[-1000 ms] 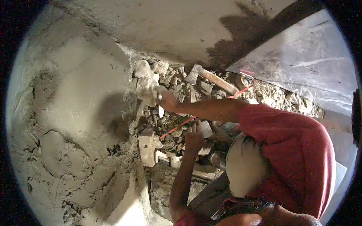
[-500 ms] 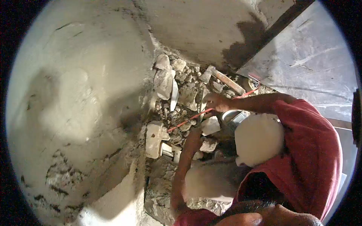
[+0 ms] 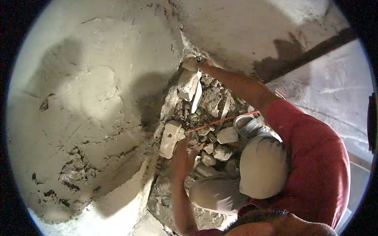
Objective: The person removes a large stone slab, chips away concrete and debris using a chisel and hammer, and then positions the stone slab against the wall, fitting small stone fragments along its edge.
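R hand (image 3: 205,65) is placed at the top of the rubble, fingers set against the R edge of a rounded stone (image 3: 190,63); fingertips are partly lost in shadow, so whether the stone is gripped or only touched can't be told. Stone is seated in the corner btwn the two wall faces, just above a large pale stone (image 3: 187,85).

L hand (image 3: 184,154) is held low, nr the lower end of the rubble, thumb spread away from the fingers, i.e. opened out. It is placed just beside a pale oblong block (image 3: 170,139) w/ a small dark hole; contact w/ the block can't be confirmed.

Btwn the hands, a white shard (image 3: 197,96) is propped at a slant alongside the large pale stone. A thin slat (image 3: 226,107) is seen further R, tilted, its lower end nr a red line (image 3: 220,120), which is stretched at a slant across the rubble. Below the line, an angular pale stone (image 3: 227,135) is seen, w/ smaller lumps clustered beneath it.

Further out, tan-trousered knees (image 3: 263,169) are bent close to the rubble, and a red shirt (image 3: 315,157) is seen at R. The L side is taken up by a smeared grey wall (image 3: 98,51), partly shadowed; the top by a second wall (image 3: 236,31) w/ a dark patch (image 3: 287,49). At upper R, a smooth grey panel (image 3: 330,78) is bordered by a dark strip (image 3: 311,55).
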Available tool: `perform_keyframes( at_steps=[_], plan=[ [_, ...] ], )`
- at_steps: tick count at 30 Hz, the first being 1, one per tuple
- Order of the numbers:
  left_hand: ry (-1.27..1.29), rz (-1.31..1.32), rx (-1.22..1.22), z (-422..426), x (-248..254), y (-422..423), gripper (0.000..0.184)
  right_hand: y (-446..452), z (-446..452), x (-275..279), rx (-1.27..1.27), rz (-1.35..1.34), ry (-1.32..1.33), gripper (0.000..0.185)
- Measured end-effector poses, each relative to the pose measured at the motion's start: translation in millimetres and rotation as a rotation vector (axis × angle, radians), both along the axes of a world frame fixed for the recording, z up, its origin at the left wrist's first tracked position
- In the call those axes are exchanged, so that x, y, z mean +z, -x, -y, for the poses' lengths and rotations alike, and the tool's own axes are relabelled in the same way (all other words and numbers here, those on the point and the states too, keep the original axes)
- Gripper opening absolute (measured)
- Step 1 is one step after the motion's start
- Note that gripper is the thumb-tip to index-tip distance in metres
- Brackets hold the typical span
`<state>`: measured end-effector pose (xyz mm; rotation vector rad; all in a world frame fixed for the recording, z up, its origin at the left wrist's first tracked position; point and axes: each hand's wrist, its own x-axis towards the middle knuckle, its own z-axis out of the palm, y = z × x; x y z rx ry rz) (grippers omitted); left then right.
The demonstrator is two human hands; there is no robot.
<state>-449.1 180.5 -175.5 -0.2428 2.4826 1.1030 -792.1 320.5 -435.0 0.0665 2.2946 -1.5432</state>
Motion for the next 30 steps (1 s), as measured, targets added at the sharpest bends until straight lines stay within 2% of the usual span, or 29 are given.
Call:
perform_keyframes(
  at_steps=[1, 4, 5, 6, 9, 12, 14, 16, 17, 18, 19, 20, 23, 24, 25, 27, 30],
  plan=[
    [0.042, -0.019, -0.039, -4.2, 17.0, -3.5, 0.048, 5.8, 3.4, -19.0, -0.009, 0.002, 0.197, 0.029],
    [0.148, -0.006, -0.101, -30.4, 72.1, -8.7, 0.051, 6.5, 17.8, -23.1, -0.09, -0.029, 0.276, 0.023],
    [0.094, -0.317, -0.178, -33.8, 65.1, -6.9, 0.051, 7.4, 20.6, -24.1, -0.091, -0.021, 0.282, 0.025],
    [0.08, -0.41, -0.208, -41.5, 70.9, -9.6, 0.052, 6.0, 22.4, -21.9, -0.087, -0.016, 0.277, 0.027],
    [0.108, -0.071, -0.129, -63.6, 92.1, -11.4, 0.053, 4.9, 18.9, -6.0, -0.052, 0.043, 0.231, 0.032],
    [0.106, 0.039, -0.07, -72.9, 89.3, -8.4, 0.054, 1.2, 9.1, 25.8, -0.01, 0.115, 0.093, 0.038],
    [0.104, 0.071, -0.05, -76.9, 85.7, -8.0, 0.055, -5.4, 8.0, 46.3, 0.122, 0.12, -0.168, 0.042],
    [0.091, 0.099, -0.026, -78.5, 82.0, -6.1, 0.055, 7.3, 15.0, -18.9, 0.137, -0.049, 0.194, 0.057],
    [0.081, 0.108, -0.014, -78.7, 80.5, -4.2, 0.056, -4.8, 6.0, 40.3, 0.205, 0.079, 0.183, 0.054],
    [0.083, 0.117, -0.008, -80.2, 78.1, -3.4, 0.056, -12.1, 0.8, 76.7, 0.273, 0.205, 0.173, 0.052],
    [0.079, 0.123, -0.002, -79.1, 75.5, -2.0, 0.056, -12.2, 1.3, 72.0, 0.264, 0.199, 0.182, 0.051],
    [0.117, 0.12, -0.012, -78.8, 74.1, -2.4, 0.058, -4.9, 7.0, 45.0, 0.207, 0.161, 0.203, 0.05],
    [0.188, 0.106, -0.021, -77.2, 73.6, -4.9, 0.058, 29.7, 28.6, -60.0, 0.001, 0.031, 0.288, 0.045],
    [0.184, 0.094, -0.014, -76.2, 75.4, -4.8, 0.057, 34.1, 33.3, -80.5, -0.007, 0.022, 0.273, 0.044],
    [0.179, 0.084, -0.008, -76.1, 76.5, -5.2, 0.056, 40.0, 35.3, -98.6, 0.073, 0.015, 0.119, 0.044],
    [0.125, 0.046, -0.001, -74.7, 70.8, -5.0, 0.057, 46.2, 36.5, -109.5, 0.108, 0.016, 0.131, 0.042],
    [0.164, 0.01, -0.035, -71.2, 69.7, -11.0, 0.057, 48.6, 52.1, -123.9, -0.013, -0.069, 0.56, 0.041]
  ],
)
